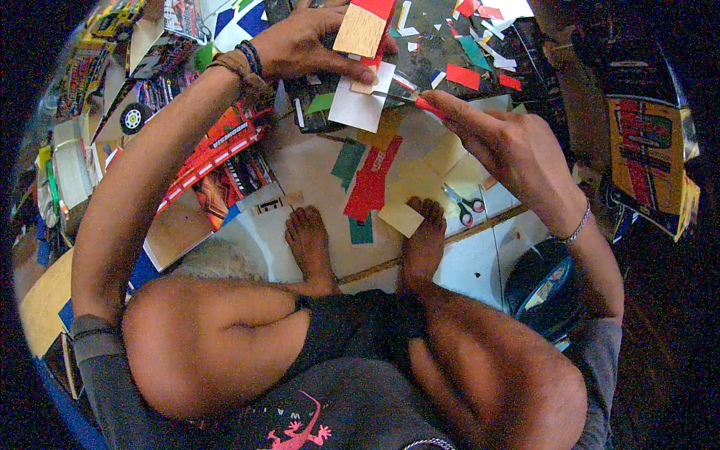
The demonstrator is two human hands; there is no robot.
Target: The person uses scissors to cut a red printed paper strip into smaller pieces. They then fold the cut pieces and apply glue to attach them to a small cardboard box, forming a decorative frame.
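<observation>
While you squat on the floor with paper bits all around, your left hand (pixel 300 41) presses down on a small wooden board (pixel 362 30) with a red strip on top. Your fingers lie flat over it, and under it sits a white card (pixel 360 106), so that hand is pinning things down more than gripping them.

Move to the right and you see your right hand (pixel 510 146). It pinches a thin cutter with a red handle (pixel 420 100) between thumb and fingers, closed tight around it. The tip points left and touches the top edge of the white card, just beside your left fingertips.

It looks like you are in the cutting step, with the blade set on the card but the cut not done yet. The next move needs a slow, straight pull. Keep the board pressed hard so the card does not slide. Keep your left fingers away from the blade, because they are very near it.

Lower down, scissors (pixel 465 204) lie on the floor by your right foot (pixel 426 240), and nobody is touching them.
</observation>
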